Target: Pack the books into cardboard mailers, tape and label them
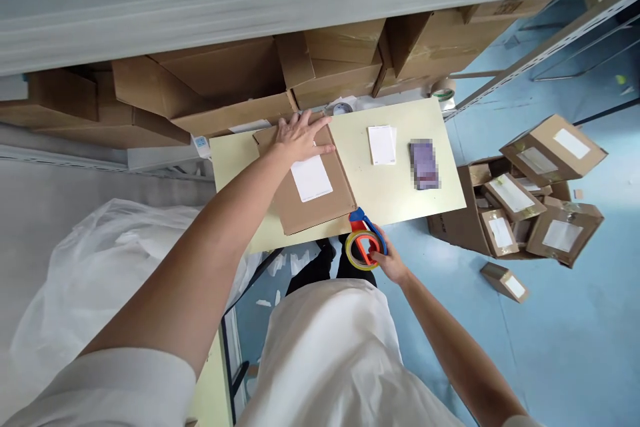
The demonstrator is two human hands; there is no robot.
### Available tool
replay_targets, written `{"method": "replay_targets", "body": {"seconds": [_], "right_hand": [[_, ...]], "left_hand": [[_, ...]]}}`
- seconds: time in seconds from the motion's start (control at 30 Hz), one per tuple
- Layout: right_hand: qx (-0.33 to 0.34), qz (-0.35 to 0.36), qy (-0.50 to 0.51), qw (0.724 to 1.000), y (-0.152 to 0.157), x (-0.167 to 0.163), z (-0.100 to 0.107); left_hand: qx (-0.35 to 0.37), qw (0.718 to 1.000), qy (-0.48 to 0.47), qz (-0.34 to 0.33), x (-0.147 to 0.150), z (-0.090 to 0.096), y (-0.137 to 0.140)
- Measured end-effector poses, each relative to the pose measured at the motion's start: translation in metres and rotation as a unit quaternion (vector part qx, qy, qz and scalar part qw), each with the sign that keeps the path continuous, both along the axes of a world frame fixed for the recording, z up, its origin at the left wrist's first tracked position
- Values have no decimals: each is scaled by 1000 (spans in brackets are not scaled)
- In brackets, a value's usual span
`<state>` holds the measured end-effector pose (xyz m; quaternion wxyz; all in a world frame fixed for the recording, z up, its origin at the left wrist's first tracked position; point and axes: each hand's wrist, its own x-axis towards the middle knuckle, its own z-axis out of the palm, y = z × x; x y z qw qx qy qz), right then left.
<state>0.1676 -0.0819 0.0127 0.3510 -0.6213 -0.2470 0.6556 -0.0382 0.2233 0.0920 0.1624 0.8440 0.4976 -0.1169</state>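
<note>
A brown cardboard box [327, 207] with a white label [311, 178] on its top lies on the pale yellow table [400, 203]. My left hand [303, 137] rests on the far part of the box with its fingers spread. In my right hand [391, 261] is a tape dispenser [367, 240], orange and blue, loaded with a roll of yellowish tape. My fingers wrap round its handle. The dispenser's blue head is at the box's near right corner; whether it touches the cardboard I cannot tell.
White paper slips [381, 145] and a blurred purple item [424, 164] lie on the table. Open cartons [240, 110] line the shelf behind. On the right, a large carton [457, 223] holds several labelled boxes, and a small box [505, 281] lies on the floor. Plastic sheeting [110, 280] is at left.
</note>
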Motion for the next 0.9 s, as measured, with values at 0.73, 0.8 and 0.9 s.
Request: {"method": "replay_targets", "body": {"seconds": [0.73,0.8,0.9], "right_hand": [[87,132,79,984,264,12,-9],[84,139,69,984,258,18,-10],[82,150,15,985,233,33,-11]], "left_hand": [[33,993,3,109,-68,-19,-17],[33,994,11,103,-69,-18,-18],[38,994,21,96,-70,-17,-19]]}}
